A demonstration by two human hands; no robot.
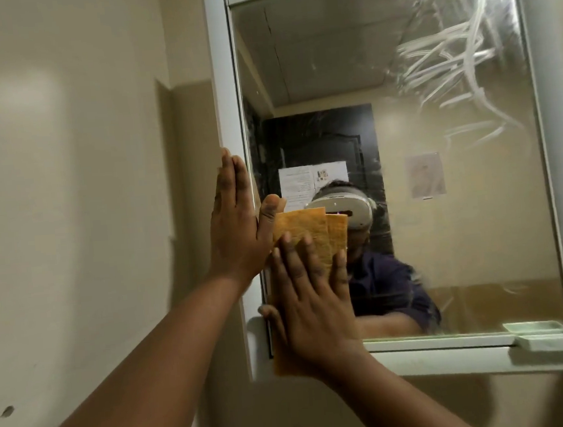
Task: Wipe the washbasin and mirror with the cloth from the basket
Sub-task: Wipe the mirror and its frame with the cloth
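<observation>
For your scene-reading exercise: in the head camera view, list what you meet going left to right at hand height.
Beige painted wall → left hand flat against the white mirror frame → orange folded cloth under the right hand → wall mirror glass → pale rectangular soap dish.

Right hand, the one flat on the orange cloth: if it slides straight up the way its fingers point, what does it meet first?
Probably nothing solid. The right hand presses the orange cloth on the mirror, fingers pointing up. Above lies bare glass; the white smears sit up and to the right, off that line.
</observation>
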